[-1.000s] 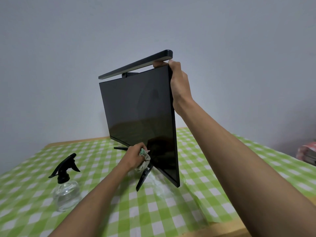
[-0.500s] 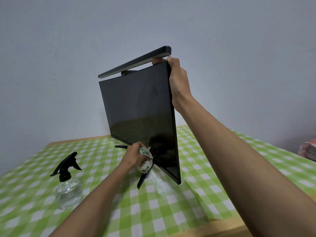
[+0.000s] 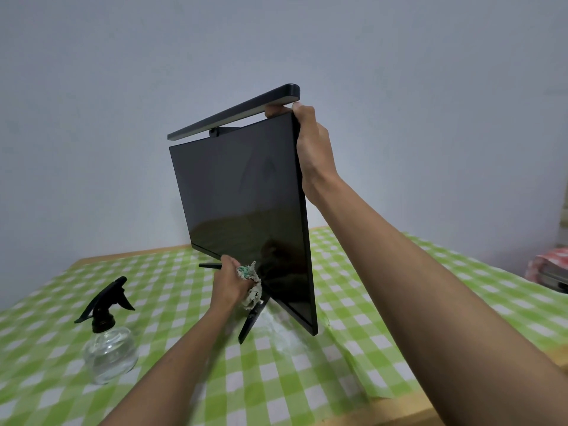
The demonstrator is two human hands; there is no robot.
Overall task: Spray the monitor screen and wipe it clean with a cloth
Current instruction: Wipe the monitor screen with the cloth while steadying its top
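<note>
A green-and-white checked tablecloth (image 3: 307, 379) covers a wooden table (image 3: 399, 408), whose bare wood shows at the near right corner and along the far edge. The cloth is creased toward the right. Behind stands a plain pale grey wall (image 3: 123, 87). A long dark lamp bar (image 3: 233, 113) slants across it, right end higher. A red-and-white bundle (image 3: 550, 265) lies at the far right edge, partly cut off

Crumpled cloth (image 3: 250, 284) touches the tilted black monitor (image 3: 239, 204); spray bottle (image 3: 110, 348) stands apart.
</note>
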